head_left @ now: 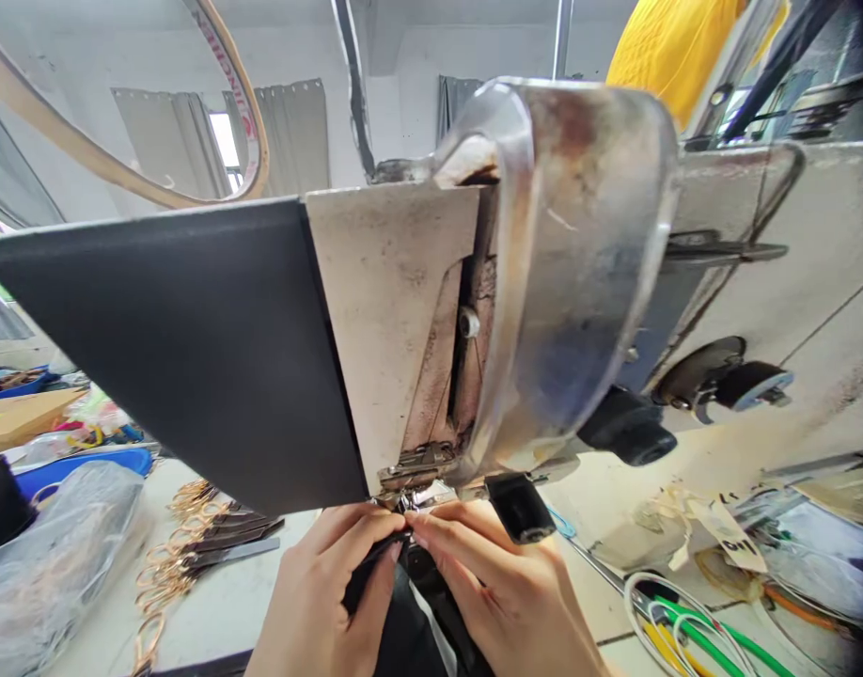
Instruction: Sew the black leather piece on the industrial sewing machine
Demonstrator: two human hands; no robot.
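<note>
Both the left hand (319,602) and right hand (502,592) pinch a thin black strap (375,564) under the sewing machine (431,470) foot; it looks light and floppy, best held near its edges.

The sewing machine (431,310) fills the frame, so its needle, behind the clear guard (565,282), cannot be made out, and its body runs off the right edge. Below the machine, the left hand (325,592) and right hand (502,592) are cut off at the wrists by the bottom edge, and their fingers cover most of the black strap (375,564) pinched between them. Left of the machine, the heap of gold-buckled straps (192,545) blurs together; their count cannot be told.
</note>
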